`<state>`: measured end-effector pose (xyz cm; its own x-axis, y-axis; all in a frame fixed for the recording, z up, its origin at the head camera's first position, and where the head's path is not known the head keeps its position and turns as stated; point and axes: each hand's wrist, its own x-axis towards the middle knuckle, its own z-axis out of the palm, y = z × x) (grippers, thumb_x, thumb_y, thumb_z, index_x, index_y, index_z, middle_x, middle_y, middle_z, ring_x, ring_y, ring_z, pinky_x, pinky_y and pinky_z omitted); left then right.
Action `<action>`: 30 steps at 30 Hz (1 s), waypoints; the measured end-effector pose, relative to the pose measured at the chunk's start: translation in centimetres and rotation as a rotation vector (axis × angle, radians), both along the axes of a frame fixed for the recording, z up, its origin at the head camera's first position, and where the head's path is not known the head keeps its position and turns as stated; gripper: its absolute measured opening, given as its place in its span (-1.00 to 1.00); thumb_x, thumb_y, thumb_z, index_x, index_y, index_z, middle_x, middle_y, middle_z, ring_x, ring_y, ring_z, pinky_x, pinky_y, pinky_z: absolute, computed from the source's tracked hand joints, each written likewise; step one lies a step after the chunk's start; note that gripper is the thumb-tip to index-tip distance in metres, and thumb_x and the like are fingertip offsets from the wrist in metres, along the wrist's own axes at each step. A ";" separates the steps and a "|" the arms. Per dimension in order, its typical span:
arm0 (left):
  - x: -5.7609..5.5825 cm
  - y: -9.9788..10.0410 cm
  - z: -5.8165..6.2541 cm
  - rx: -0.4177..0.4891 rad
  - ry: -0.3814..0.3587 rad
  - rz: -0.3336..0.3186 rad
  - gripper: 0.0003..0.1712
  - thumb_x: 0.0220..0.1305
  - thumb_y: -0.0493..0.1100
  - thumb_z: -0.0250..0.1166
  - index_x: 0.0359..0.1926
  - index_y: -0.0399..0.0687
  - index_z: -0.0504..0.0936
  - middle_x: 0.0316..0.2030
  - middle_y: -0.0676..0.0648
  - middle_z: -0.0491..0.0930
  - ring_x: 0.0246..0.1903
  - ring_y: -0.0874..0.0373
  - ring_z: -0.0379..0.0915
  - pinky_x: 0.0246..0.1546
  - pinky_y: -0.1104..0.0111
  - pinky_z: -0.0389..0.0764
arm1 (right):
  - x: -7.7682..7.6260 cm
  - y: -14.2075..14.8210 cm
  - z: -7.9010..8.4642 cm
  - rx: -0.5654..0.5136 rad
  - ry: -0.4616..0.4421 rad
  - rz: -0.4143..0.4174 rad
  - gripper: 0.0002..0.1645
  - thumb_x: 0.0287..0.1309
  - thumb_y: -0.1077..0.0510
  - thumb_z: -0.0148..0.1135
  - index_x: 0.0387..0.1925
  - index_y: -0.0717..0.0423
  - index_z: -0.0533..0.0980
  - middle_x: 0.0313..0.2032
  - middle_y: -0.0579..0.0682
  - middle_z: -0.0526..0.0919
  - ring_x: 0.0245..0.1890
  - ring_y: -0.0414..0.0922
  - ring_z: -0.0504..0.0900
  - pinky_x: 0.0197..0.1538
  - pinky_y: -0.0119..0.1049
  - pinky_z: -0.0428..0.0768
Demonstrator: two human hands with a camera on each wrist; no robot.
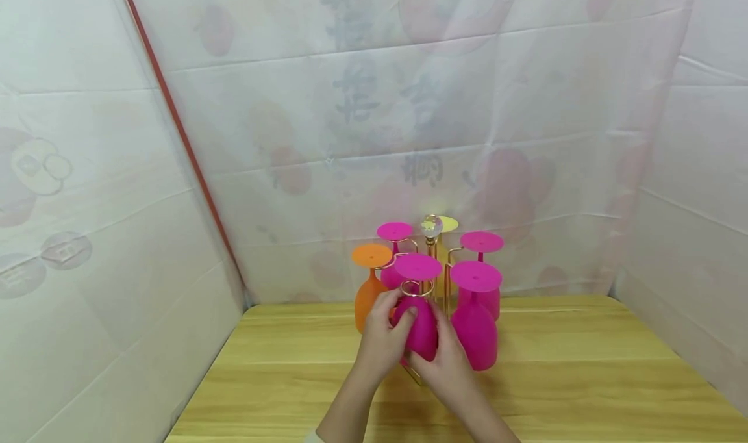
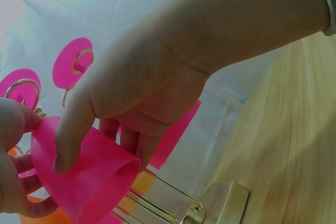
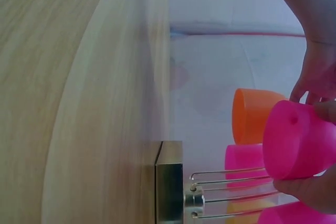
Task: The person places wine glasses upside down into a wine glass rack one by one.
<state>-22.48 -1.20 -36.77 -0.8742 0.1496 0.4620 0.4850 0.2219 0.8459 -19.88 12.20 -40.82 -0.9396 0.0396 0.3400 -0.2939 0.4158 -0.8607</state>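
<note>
Both hands grip the bowl of a pink goblet point(image 1: 424, 339) that hangs upside down at the front of a gold wire rack point(image 1: 447, 290). Its round foot point(image 1: 418, 267) sits above a wire ring point(image 1: 417, 289). My left hand point(image 1: 381, 340) holds the bowl's left side, the thumb lying across its front. From the right, my right hand point(image 1: 447, 363) wraps the bowl, with its thumb low near the rim. In the left wrist view the goblet point(image 2: 86, 174) shows its open mouth, and the right hand point(image 2: 131, 87) reaches across it. Some fingertips are hidden behind the bowl.
More upside-down goblets surround the rack: an orange one point(image 1: 368, 303) at left, a yellow foot point(image 1: 448, 223) behind, two pink ones point(image 1: 476, 339) at right. A clear ball point(image 1: 432, 226) tops the rack. The gold base point(image 3: 169, 182) stands on the wooden table point(image 1: 280, 378).
</note>
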 end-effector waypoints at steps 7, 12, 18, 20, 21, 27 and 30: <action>0.3 0.1 0.1 -0.017 0.002 -0.010 -0.60 0.37 -0.15 0.21 0.20 0.20 0.58 0.07 0.06 0.51 0.07 0.14 0.46 0.05 0.28 0.63 | 0.2 0.0 0.1 -0.004 0.005 0.020 0.17 0.03 0.13 0.48 0.52 -0.03 -0.03 0.39 0.07 0.25 0.26 0.08 0.45 0.12 0.04 0.60; 0.7 0.1 0.0 -0.022 -0.005 -0.011 -0.65 0.37 -0.13 0.21 0.15 0.19 0.60 0.05 0.06 0.51 0.06 0.15 0.46 0.02 0.28 0.64 | 0.4 0.0 0.2 -0.014 -0.011 0.015 0.16 0.02 0.14 0.48 0.51 0.08 -0.03 0.36 0.11 0.27 0.23 0.11 0.47 0.07 0.03 0.64; 1.0 0.0 -0.2 -0.030 -0.005 -0.018 -0.65 0.37 -0.13 0.21 0.15 0.19 0.60 0.06 0.06 0.50 0.07 0.14 0.45 0.03 0.27 0.64 | 0.6 0.0 0.0 -0.021 -0.013 0.011 0.16 0.00 0.11 0.50 0.49 0.07 -0.01 0.34 0.10 0.28 0.22 0.11 0.47 0.05 0.02 0.65; 1.1 -0.1 -0.2 -0.027 -0.006 -0.025 -0.65 0.37 -0.13 0.21 0.15 0.18 0.60 0.07 0.06 0.50 0.08 0.14 0.45 0.03 0.26 0.64 | 0.6 0.0 -0.1 -0.018 -0.008 0.010 0.16 -0.01 0.11 0.52 0.48 0.05 0.00 0.33 0.09 0.29 0.21 0.10 0.48 0.06 0.01 0.65; 1.1 -0.1 -0.3 -0.025 -0.008 -0.029 -0.65 0.38 -0.13 0.21 0.15 0.18 0.59 0.07 0.06 0.50 0.09 0.14 0.45 0.03 0.26 0.64 | 0.7 -0.1 -0.1 -0.014 -0.004 0.006 0.16 -0.02 0.10 0.52 0.48 0.04 0.00 0.32 0.09 0.30 0.20 0.09 0.48 0.06 0.01 0.65; 1.2 -0.4 -0.6 -0.009 -0.015 -0.049 -0.63 0.39 -0.12 0.20 0.18 0.20 0.56 0.09 0.05 0.49 0.09 0.13 0.44 0.00 0.26 0.65 | 0.7 -0.3 -0.3 0.002 0.013 -0.007 0.17 -0.06 0.09 0.55 0.46 0.07 0.04 0.29 0.08 0.33 0.16 0.07 0.50 0.05 0.01 0.65; 1.2 -0.5 -0.7 -0.005 -0.016 -0.056 -0.62 0.39 -0.13 0.20 0.20 0.21 0.55 0.10 0.04 0.48 0.09 0.12 0.43 -0.02 0.25 0.66 | 0.7 -0.3 -0.4 0.011 0.013 -0.016 0.17 -0.08 0.09 0.56 0.46 0.09 0.04 0.28 0.10 0.34 0.15 0.08 0.50 0.05 0.02 0.64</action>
